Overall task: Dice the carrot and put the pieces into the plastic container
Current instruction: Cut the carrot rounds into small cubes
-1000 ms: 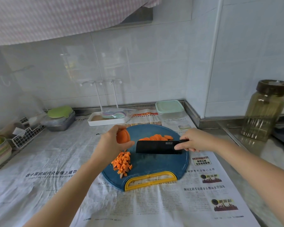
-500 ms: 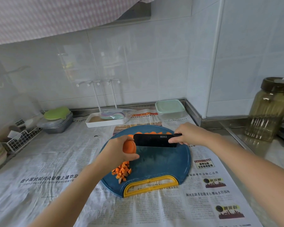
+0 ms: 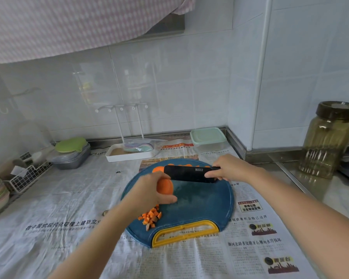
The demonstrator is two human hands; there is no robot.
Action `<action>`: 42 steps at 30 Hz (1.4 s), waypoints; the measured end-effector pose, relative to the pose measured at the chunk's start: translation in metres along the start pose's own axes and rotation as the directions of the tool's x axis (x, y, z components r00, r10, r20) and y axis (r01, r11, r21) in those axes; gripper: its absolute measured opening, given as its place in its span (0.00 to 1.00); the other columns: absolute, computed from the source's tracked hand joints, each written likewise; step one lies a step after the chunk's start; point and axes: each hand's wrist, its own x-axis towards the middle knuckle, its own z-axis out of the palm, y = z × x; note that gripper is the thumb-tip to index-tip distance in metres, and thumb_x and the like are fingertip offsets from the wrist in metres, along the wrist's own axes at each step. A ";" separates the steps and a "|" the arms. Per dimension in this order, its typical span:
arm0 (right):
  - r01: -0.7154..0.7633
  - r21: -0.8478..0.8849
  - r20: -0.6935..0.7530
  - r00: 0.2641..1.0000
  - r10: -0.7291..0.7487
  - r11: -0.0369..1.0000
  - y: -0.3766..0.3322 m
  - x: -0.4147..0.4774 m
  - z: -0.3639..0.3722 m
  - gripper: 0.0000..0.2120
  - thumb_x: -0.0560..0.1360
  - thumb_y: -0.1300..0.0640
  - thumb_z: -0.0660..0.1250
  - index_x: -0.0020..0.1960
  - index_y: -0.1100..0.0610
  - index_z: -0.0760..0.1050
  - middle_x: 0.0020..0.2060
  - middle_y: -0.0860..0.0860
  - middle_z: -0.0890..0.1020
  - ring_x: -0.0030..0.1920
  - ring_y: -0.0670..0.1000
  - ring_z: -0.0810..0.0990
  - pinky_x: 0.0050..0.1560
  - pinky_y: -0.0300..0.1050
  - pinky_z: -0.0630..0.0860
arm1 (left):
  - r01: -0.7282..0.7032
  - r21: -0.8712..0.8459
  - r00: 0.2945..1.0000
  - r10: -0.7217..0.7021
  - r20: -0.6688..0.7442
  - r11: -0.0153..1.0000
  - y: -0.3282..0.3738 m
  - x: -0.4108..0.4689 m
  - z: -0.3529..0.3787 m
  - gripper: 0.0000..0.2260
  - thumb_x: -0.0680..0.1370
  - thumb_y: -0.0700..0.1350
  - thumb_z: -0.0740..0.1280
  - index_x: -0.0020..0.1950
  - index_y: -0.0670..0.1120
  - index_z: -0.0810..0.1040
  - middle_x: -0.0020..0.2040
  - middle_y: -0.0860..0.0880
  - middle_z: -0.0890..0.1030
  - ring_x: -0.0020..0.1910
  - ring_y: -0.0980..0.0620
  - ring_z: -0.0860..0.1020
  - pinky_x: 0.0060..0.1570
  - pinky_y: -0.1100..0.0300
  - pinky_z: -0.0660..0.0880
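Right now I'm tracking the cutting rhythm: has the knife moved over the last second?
Yes. The knife, in the right hand, went from the middle of the blue cutting board toward its far rim, by the carrot slices.

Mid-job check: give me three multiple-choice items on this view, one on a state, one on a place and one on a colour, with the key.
1. The plastic container is: A. lidded; B. open; C. tipped over.
2. The diced carrot pieces lie: A. in the plastic container; B. in a pan; C. on the cutting board, near its yellow handle.
3. The right hand grips a knife beside the carrot piece held by the left hand. Its blade is: A. silver; B. black; C. white.

Key:
1 A, its pale green lid sits on top.
2 C, the orange cubes sit on the blue board by the handle.
3 B, the whole blade shows flat black.
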 end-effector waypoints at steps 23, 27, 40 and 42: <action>-0.106 -0.253 -0.055 0.994 0.095 0.962 -0.046 -0.086 0.029 0.16 0.82 0.47 0.55 0.43 0.56 0.69 0.39 0.51 0.73 0.41 0.53 0.75 0.37 0.46 0.68 | 0.105 -0.099 0.994 -0.106 -0.011 0.990 0.026 0.003 0.046 0.38 0.69 0.53 0.75 0.74 0.50 0.61 0.66 0.49 0.74 0.60 0.50 0.76 0.57 0.58 0.75; -0.114 -0.245 -0.066 0.993 0.100 0.963 -0.064 -0.089 0.042 0.17 0.83 0.49 0.53 0.38 0.55 0.64 0.37 0.52 0.71 0.40 0.53 0.73 0.31 0.40 0.63 | 0.040 -0.003 0.995 -0.040 -0.086 0.999 0.030 -0.003 0.056 0.34 0.71 0.54 0.73 0.73 0.51 0.64 0.66 0.49 0.73 0.61 0.50 0.74 0.56 0.60 0.72; -0.214 -0.081 -0.026 0.977 0.212 0.973 -0.069 -0.093 0.035 0.16 0.83 0.50 0.53 0.52 0.61 0.72 0.41 0.56 0.76 0.32 0.51 0.72 0.28 0.41 0.68 | -0.056 -0.047 0.993 0.050 -0.111 0.997 0.023 -0.001 0.048 0.28 0.73 0.52 0.71 0.72 0.54 0.66 0.65 0.50 0.73 0.57 0.52 0.75 0.55 0.60 0.74; -0.232 -0.073 -0.031 0.973 0.231 0.970 -0.072 -0.092 0.037 0.17 0.83 0.50 0.53 0.54 0.62 0.73 0.43 0.57 0.76 0.32 0.51 0.72 0.29 0.42 0.68 | -0.068 0.012 0.994 0.069 -0.084 0.998 0.022 -0.002 0.050 0.27 0.75 0.52 0.70 0.72 0.53 0.67 0.65 0.50 0.74 0.59 0.52 0.75 0.58 0.60 0.73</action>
